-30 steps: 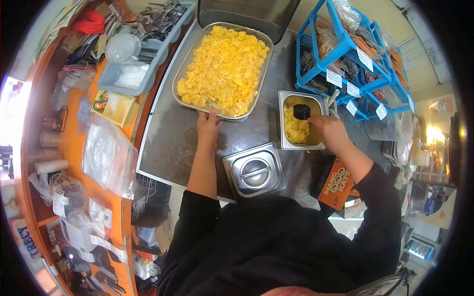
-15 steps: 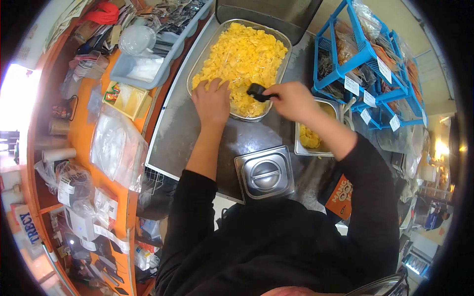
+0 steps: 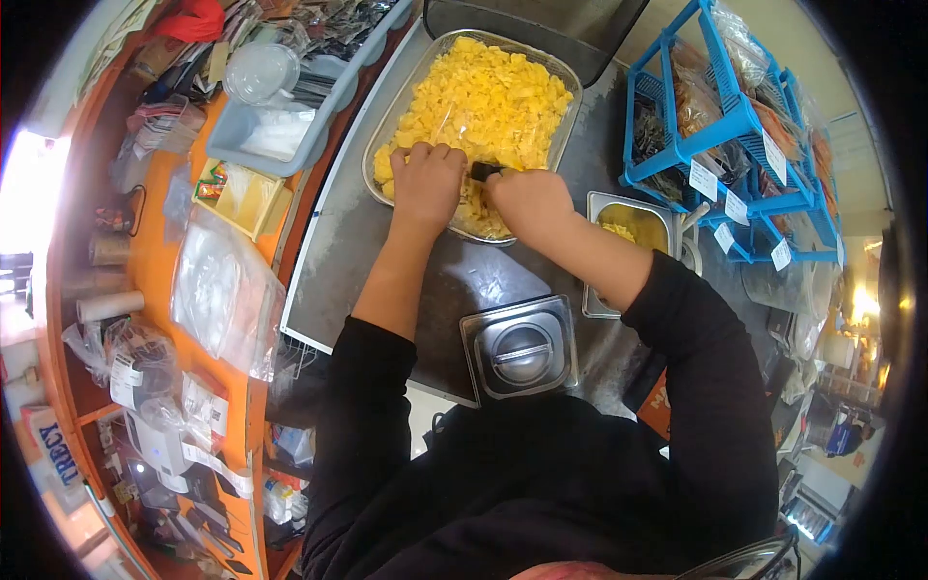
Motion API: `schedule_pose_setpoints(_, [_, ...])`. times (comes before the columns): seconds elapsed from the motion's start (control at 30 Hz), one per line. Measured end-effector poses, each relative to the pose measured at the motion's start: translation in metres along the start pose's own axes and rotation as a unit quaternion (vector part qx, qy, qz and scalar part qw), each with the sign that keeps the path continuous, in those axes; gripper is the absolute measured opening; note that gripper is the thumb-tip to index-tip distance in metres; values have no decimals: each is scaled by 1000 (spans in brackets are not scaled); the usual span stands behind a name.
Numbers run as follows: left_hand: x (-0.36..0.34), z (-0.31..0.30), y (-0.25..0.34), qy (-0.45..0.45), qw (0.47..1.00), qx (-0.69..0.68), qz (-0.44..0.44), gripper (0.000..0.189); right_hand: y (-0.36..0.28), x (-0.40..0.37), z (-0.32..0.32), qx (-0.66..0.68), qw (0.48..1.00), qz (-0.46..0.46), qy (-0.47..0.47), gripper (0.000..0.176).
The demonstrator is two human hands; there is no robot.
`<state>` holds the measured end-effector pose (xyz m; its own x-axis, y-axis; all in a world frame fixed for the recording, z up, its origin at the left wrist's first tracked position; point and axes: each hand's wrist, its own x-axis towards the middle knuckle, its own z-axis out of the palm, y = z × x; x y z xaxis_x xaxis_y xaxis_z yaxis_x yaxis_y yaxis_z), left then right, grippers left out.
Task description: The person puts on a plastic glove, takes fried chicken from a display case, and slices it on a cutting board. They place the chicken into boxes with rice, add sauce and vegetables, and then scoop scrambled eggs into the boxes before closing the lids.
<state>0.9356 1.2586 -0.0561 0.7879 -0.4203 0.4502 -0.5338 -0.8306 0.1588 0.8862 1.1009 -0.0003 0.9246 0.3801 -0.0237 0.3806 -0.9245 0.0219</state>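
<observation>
Both arms reach forward over the steel worktop (image 3: 338, 256), black sleeves pushed up toward the elbows. The left hand (image 3: 428, 188) lies palm down over the near left part of a large metal tray (image 3: 570, 135), its forearm running nearly straight up from the body, fingers bent and close together; its fingertips are hidden, so I can't tell whether it has hold of anything. The right hand (image 3: 532, 203) comes in from the right with the forearm slanting across, closed around a black scoop (image 3: 485, 171), of which only a dark end shows beside the left fingers. The two hands are close together above the near end of the tray and block the view of what lies under them. Yellow pieces (image 3: 493, 97) fill the tray beyond them.

The right forearm also cuts across a smaller steel container (image 3: 662, 235), which has more yellow food in it. A steel lid (image 3: 522, 350) rests on the worktop nearer the body, and an orange box (image 3: 656, 406) is partly covered by the right sleeve. Blue racks (image 3: 710, 145) of bagged goods stand at the right; plastic bags (image 3: 222, 290) lie on the orange shelf (image 3: 150, 242) at the left
</observation>
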Motion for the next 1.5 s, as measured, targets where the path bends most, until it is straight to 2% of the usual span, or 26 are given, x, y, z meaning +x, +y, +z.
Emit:
schedule_pose_setpoints(0.03, [-1, -4, 1, -3, 1000, -13, -3, 8, 1, -1, 6, -5, 1000, 0, 18, 14])
schedule_pose_setpoints(0.13, [-8, -17, 3, 8, 996, -83, -30, 14, -8, -3, 15, -36, 999, 15, -21, 15])
schedule_pose_setpoints(0.23, [-30, -32, 4, 64, 986, -126, -93, 30, -5, 7, -1, 32, 986, 67, -149, 17])
schedule_pose_setpoints(0.27, [-36, -37, 5, 92, 980, -134, -118, 36, -4, 10, 0, 36, 986, 55, -150, 17])
schedule_pose_setpoints(0.33, [-60, -42, 13, 51, 949, -166, -263, 46, -5, 15, 2, 42, 987, 29, -155, 19])
schedule_pose_setpoints(0.37, [-69, -40, 15, 29, 925, -180, -334, 51, -6, 18, 2, 52, 984, 33, -165, 19])
schedule_pose_setpoints(0.4, [-77, -28, 14, 24, 892, -256, -372, 50, -6, 24, 0, 60, 982, 37, -173, 19])
schedule_pose_setpoints(0.53, [-88, 1, 24, 39, 711, -511, -481, 40, -13, 40, -13, 107, 976, 83, -171, 18])
schedule_pose_setpoints(0.57, [-88, 2, 27, 49, 658, -562, -499, 37, -14, 40, -7, 76, 987, 27, -138, 17])
schedule_pose_setpoints(0.67, [-84, -1, 25, -74, 551, -639, -531, 30, -7, 38, 25, -10, 986, -156, -62, 13])
schedule_pose_setpoints(0.73, [-80, -4, 27, -90, 547, -639, -533, 30, 12, 45, 35, -65, 953, -294, -43, 12])
schedule_pose_setpoints(0.83, [-78, -5, 26, -95, 546, -645, -526, 29, 39, 39, 10, -176, 922, -339, -67, 12])
schedule_pose_setpoints(0.93, [-77, -3, 28, -86, 543, -650, -525, 27, 42, 33, 3, -162, 919, -335, -133, 12])
schedule_pose_setpoints(1.03, [-78, 0, 29, -84, 536, -662, -517, 26, 38, 41, 2, -37, 945, -233, -226, 15])
schedule_pose_setpoints(1.13, [-78, 0, 30, -78, 527, -667, -520, 25, 37, 50, 7, -13, 943, -189, -274, 20])
schedule_pose_setpoints(1.23, [-78, -1, 30, -76, 526, -675, -512, 24, 36, 45, 16, 69, 963, -74, -250, 24])
schedule_pose_setpoints(1.33, [-79, 0, 31, -76, 526, -678, -507, 25, 27, 39, 15, 112, 960, -17, -257, 26])
schedule_pose_setpoints(1.43, [-79, 0, 32, -75, 522, -676, -515, 27, 21, 37, 33, 233, 953, 44, -187, 26])
schedule_pose_setpoints(1.5, [-77, -2, 31, -79, 520, -669, -526, 28, 26, 42, 60, 276, 945, 29, -172, 27])
